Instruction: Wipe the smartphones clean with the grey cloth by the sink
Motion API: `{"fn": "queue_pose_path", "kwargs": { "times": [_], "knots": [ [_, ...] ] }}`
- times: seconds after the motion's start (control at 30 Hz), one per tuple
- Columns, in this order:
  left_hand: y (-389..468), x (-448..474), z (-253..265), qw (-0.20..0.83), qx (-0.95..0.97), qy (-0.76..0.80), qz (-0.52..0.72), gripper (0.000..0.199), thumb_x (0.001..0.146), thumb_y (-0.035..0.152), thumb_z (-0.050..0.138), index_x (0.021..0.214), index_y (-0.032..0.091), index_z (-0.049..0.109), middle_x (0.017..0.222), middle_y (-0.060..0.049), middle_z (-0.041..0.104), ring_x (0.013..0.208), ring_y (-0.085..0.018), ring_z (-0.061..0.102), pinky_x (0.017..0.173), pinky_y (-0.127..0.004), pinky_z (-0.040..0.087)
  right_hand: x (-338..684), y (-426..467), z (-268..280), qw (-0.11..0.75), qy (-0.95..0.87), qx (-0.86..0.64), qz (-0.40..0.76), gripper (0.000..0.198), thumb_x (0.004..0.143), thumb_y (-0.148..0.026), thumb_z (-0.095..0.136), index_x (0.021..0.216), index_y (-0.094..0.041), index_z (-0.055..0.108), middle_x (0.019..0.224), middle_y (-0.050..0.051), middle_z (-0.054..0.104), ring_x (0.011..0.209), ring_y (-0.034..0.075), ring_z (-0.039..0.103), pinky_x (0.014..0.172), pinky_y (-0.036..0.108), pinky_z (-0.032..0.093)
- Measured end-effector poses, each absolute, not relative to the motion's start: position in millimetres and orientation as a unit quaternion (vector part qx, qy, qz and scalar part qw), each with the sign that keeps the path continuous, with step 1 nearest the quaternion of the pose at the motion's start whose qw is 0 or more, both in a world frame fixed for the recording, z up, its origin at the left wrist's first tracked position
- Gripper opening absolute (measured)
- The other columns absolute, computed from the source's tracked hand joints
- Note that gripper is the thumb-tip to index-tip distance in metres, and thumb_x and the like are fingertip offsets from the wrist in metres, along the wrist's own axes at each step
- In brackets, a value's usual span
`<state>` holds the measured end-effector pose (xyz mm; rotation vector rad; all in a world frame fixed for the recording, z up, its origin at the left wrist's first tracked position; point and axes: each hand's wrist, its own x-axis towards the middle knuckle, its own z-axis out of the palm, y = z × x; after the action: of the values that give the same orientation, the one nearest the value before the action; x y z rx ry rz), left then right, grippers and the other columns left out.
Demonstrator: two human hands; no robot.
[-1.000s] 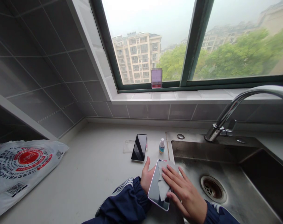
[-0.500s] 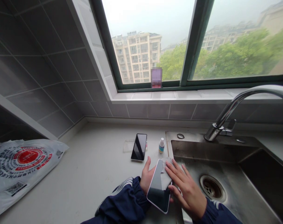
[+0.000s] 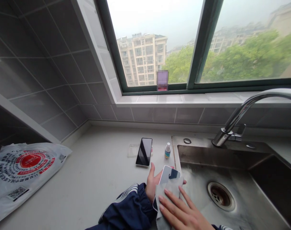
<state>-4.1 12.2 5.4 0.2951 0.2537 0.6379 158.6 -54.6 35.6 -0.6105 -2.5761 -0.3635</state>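
At the left edge of a steel sink (image 3: 193, 174), a person in dark sleeves with white stripes works on a pale-edged phone (image 3: 169, 173) with both hands. The left hand (image 3: 151, 185) cradles the phone from beneath, thumb raised and fingertips showing past its far side, while the right hand (image 3: 184, 213) lies flat, fingers spread, on a gray cloth (image 3: 169, 185) covering the lower part of the screen. On the worktop (image 3: 99, 169) just left of the sink stands a small white-capped bottle (image 3: 168, 150); farther left of it, a second phone (image 3: 144, 151) rests partly over a clear case (image 3: 133, 150). A printed plastic bag (image 3: 31, 177) lies well left of the sink, and a chrome faucet (image 3: 225, 131) rises at its back rim.
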Motion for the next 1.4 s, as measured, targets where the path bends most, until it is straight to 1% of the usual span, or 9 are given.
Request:
{"fn": "queue_pose_path", "kwargs": {
  "times": [0.07, 0.17, 0.3, 0.53, 0.63, 0.83, 1.2, 1.3, 1.4],
  "knots": [
    [12.1, -5.2, 5.5, 0.931, 0.152, 0.138, 0.301, 0.099, 0.069, 0.089, 0.020, 0.131, 0.016, 0.047, 0.120, -0.023, 0.059, 0.084, -0.031, 0.064, 0.074, -0.044, 0.045, 151.5, -54.0, 37.4, 0.239, -0.937, -0.220, -0.131, 0.034, 0.099, -0.028, 0.046, 0.131, -0.019, 0.056, 0.135, 0.002, 0.054, 0.132, 0.021, 0.045, 0.119, 0.041, 0.000],
    [12.3, -6.7, 6.2, 0.926, 0.148, 0.152, 0.313, 0.101, 0.068, 0.090, 0.020, 0.126, 0.013, 0.050, 0.123, -0.025, 0.058, 0.079, -0.028, 0.065, 0.072, -0.044, 0.047, 143.2, -51.4, 38.4, 0.236, -0.938, -0.222, -0.126, 0.036, 0.099, -0.027, 0.048, 0.132, -0.016, 0.055, 0.134, 0.004, 0.055, 0.128, 0.022, 0.050, 0.119, 0.041, 0.005],
    [13.3, -7.6, 7.8, 0.924, 0.132, 0.143, 0.329, 0.097, 0.070, 0.088, 0.020, 0.120, 0.012, 0.056, 0.112, -0.020, 0.064, 0.079, -0.027, 0.066, 0.073, -0.042, 0.048, 141.4, -46.6, 40.4, 0.233, -0.944, -0.224, -0.066, 0.054, 0.095, -0.052, 0.049, 0.135, -0.015, 0.052, 0.132, 0.007, 0.057, 0.127, 0.023, 0.051, 0.119, 0.041, 0.016],
    [14.9, -6.5, 5.1, 0.924, 0.107, 0.162, 0.329, 0.100, 0.073, 0.086, 0.024, 0.132, 0.009, 0.048, 0.100, -0.019, 0.069, 0.086, -0.029, 0.067, 0.085, -0.044, 0.046, 146.9, -47.3, 30.8, 0.210, -0.942, -0.261, -0.022, 0.052, 0.095, -0.046, 0.050, 0.138, -0.017, 0.049, 0.143, 0.003, 0.046, 0.134, 0.025, 0.042, 0.119, 0.042, -0.006],
    [12.9, -3.2, 6.7, 0.918, 0.101, 0.168, 0.344, 0.099, 0.073, 0.085, 0.028, 0.135, 0.010, 0.046, 0.101, -0.019, 0.070, 0.093, -0.031, 0.067, 0.090, -0.045, 0.044, 145.4, -51.5, 22.9, 0.239, -0.920, -0.309, -0.006, 0.053, 0.093, -0.044, 0.054, 0.139, -0.020, 0.048, 0.144, 0.004, 0.046, 0.136, 0.026, 0.039, 0.119, 0.046, -0.004],
    [8.4, 4.5, 12.2, 0.901, 0.085, 0.150, 0.398, 0.085, 0.084, 0.072, 0.030, 0.126, 0.003, 0.055, 0.111, -0.018, 0.068, 0.111, -0.025, 0.060, 0.107, -0.033, 0.033, 150.7, -41.8, 22.5, 0.212, -0.909, -0.359, -0.011, 0.058, 0.093, -0.039, 0.052, 0.146, -0.019, 0.038, 0.150, 0.006, 0.035, 0.139, 0.029, 0.032, 0.118, 0.048, 0.013],
    [10.0, 9.3, 6.7, 0.906, 0.170, 0.093, 0.375, 0.079, 0.091, 0.063, 0.021, 0.142, 0.005, 0.037, 0.132, -0.020, 0.056, 0.131, -0.028, 0.045, 0.115, -0.041, 0.021, 165.8, -30.2, 17.7, 0.209, -0.873, -0.440, -0.023, 0.058, 0.096, -0.033, 0.047, 0.150, -0.019, 0.029, 0.152, 0.008, 0.031, 0.140, 0.032, 0.028, 0.107, 0.054, 0.038],
    [9.8, 9.2, 7.8, 0.904, 0.184, 0.094, 0.374, 0.077, 0.091, 0.062, 0.024, 0.140, 0.005, 0.040, 0.129, -0.020, 0.058, 0.128, -0.028, 0.048, 0.114, -0.042, 0.023, 169.7, -29.9, 16.0, 0.258, -0.865, -0.430, -0.001, 0.055, 0.095, -0.028, 0.048, 0.147, -0.017, 0.035, 0.150, 0.010, 0.036, 0.139, 0.031, 0.032, 0.106, 0.053, 0.040],
    [7.3, 7.9, 12.6, 0.907, 0.193, 0.105, 0.359, 0.076, 0.091, 0.062, 0.026, 0.139, 0.005, 0.041, 0.124, -0.020, 0.060, 0.121, -0.030, 0.054, 0.110, -0.045, 0.030, 174.3, -26.7, 13.9, 0.365, -0.834, -0.410, 0.052, 0.043, 0.094, -0.019, 0.048, 0.137, -0.019, 0.051, 0.141, 0.010, 0.050, 0.132, 0.027, 0.044, 0.103, 0.046, 0.046]
  ]
}}
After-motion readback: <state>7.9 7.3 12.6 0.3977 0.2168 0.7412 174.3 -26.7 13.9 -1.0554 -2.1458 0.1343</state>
